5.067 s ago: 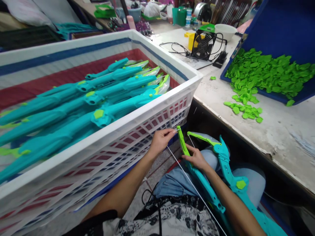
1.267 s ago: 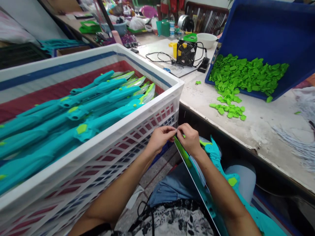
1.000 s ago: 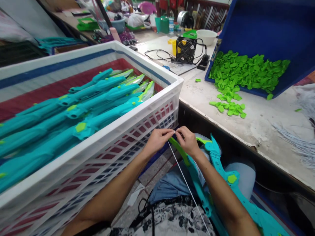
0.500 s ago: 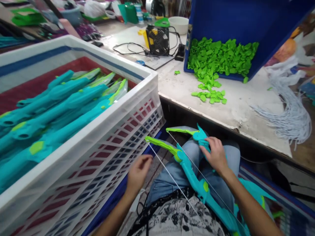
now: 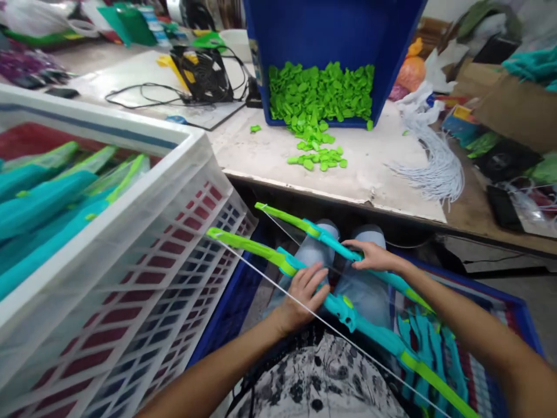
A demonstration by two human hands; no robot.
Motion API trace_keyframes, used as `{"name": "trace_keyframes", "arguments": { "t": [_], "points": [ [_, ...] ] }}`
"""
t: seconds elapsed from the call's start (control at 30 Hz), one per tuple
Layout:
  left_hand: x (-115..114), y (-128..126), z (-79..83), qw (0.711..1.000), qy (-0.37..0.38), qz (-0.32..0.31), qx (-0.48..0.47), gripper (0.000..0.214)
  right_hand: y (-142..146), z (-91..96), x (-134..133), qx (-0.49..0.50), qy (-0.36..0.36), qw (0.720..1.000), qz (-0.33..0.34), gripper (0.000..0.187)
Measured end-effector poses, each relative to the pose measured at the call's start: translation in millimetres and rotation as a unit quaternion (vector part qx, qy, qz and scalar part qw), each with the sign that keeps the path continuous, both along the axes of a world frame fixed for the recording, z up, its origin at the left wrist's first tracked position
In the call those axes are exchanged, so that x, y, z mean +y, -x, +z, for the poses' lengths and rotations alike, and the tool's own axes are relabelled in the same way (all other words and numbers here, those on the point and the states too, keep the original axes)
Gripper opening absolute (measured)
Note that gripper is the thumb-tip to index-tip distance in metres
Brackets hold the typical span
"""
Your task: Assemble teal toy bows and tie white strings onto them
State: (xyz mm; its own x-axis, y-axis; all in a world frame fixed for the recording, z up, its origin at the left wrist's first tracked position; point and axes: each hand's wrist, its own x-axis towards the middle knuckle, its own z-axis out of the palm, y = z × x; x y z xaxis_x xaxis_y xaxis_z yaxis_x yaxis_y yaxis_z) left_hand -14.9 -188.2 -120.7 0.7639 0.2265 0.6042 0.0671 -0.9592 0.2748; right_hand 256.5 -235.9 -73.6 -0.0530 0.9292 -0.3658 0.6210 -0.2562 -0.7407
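Note:
Two teal toy bows with lime-green limb tips and white strings lie across my lap. My left hand is closed over the upper body of the nearer toy bow, its string running past the wrist. On the farther toy bow, my right hand is closed around the middle, thumb and fingers on either side. Both bows slant from upper left to lower right, the farther one over my knees. Part of each grip is hidden behind the fingers.
A white crate with more teal bows stands at left. On the table, lime-green pieces spill from a blue bin; a fan and white strings flank it. Teal parts fill a crate at lower right.
My left hand has moved from beside the white crate onto the nearer bow. The farther bow has turned to lie nearly parallel with it, still in my right hand. The view has swung right.

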Motion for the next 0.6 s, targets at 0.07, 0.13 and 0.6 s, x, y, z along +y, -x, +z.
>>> {"name": "trace_keyframes", "arguments": {
  "t": [0.07, 0.13, 0.6],
  "points": [
    [9, 2, 25.5, 1.0, -0.003, 0.013, 0.026, 0.036, -8, 8.7, 10, 0.093, 0.056, 0.993, 0.037, 0.065],
    [21, -2, 48.6, 0.993, 0.009, 0.024, 0.113, 0.05, -9, 12.0, 21, 0.155, 0.114, 0.979, 0.067, 0.055],
    [64, -99, 59.3, 0.887, 0.076, -0.006, 0.455, 0.038, -65, 53.6, 1, -0.122, -0.123, 0.976, -0.133, 0.042]
  ]
}}
